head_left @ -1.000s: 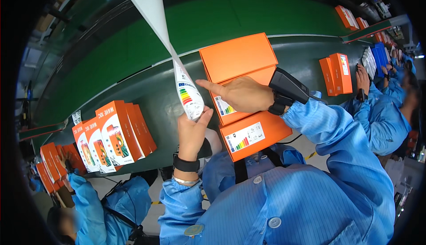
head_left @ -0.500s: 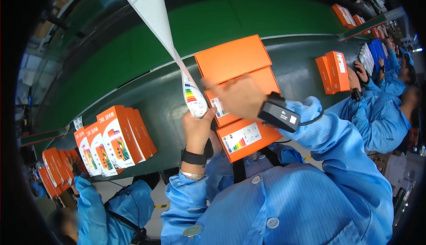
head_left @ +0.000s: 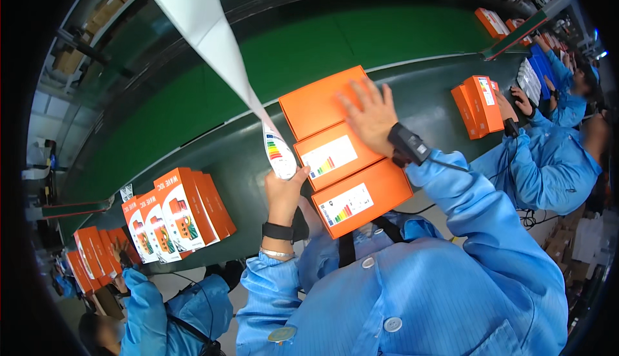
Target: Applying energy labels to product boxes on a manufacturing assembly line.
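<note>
My left hand pinches the lower end of a long white strip of energy labels. A label with coloured bars shows just above my thumb. Three orange boxes lie in a row in front of me. My right hand, fingers spread, is over the right part of the plain far box and the edge of the middle box; whether it presses on them I cannot tell. The middle box and the near box each carry a white label with coloured bars.
Upright orange and white boxes stand on the dark green bench to the left. More orange boxes are at the right, near a co-worker's hands. A green conveyor belt runs behind the bench. Another co-worker sits at lower left.
My right hand has moved away from the strip to the far box, fingers now spread. A label now lies fully visible on the middle box. My left hand still holds the strip.
</note>
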Demonstrator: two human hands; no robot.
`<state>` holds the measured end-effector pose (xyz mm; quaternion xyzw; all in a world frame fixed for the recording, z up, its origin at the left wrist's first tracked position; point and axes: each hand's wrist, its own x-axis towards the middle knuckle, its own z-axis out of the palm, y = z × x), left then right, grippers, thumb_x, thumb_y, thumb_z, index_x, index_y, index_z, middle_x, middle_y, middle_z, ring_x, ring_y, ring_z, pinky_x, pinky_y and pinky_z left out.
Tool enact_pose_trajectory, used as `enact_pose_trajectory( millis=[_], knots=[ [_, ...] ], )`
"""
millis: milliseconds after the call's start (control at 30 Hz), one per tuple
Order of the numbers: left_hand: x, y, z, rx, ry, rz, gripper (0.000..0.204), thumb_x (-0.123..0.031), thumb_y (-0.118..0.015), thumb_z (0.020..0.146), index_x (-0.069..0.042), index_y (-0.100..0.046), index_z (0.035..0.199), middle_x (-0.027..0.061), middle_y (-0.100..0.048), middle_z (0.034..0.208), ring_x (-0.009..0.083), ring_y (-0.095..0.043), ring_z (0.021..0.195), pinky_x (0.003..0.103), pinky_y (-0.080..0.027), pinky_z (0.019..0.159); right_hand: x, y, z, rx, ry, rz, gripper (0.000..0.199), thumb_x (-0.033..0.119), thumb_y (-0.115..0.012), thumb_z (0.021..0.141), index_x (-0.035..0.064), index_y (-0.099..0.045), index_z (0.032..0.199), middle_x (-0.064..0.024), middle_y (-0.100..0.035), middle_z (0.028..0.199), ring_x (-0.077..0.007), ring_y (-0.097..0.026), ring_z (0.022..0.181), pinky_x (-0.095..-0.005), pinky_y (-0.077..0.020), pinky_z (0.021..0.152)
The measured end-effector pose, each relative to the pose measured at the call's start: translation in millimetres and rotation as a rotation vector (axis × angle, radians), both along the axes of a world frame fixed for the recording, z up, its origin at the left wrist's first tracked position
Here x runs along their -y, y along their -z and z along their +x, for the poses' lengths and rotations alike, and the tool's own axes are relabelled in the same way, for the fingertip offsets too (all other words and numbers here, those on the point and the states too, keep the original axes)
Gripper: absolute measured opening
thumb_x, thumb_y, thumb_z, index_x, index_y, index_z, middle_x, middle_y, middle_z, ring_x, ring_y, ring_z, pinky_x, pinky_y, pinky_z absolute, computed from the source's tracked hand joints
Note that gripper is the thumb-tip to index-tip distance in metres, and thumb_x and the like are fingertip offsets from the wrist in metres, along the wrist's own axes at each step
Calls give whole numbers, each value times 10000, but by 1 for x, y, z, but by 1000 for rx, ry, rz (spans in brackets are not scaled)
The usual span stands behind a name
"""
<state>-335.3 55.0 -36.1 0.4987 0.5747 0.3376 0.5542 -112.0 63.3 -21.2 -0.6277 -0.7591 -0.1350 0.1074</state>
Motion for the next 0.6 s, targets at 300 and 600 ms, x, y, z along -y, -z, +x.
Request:
enact_pose_trajectory(
  millis=[300, 600],
  knots=[
    [14, -80, -13, 304, 206, -90, 165, -57, -553, 762, 14, -547, 912, 76, -578, 800, 157, -558, 723, 264, -446, 667, 34, -83, -68, -1160, -308, 46, 263, 56, -647, 738, 46, -435, 895, -128, -540, 1002, -239, -532, 965, -308, -421, 817],
    [28, -123, -29, 346, 386, -33, 334, -206, -516, 848, 31, -532, 1083, 81, -584, 1007, 144, -542, 915, 269, -406, 824, 41, -116, -76, -1557, -368, -98, 216, 2, -617, 751, 9, -566, 961, -65, -580, 867, -124, -553, 793, -239, -454, 695]
  ],
)
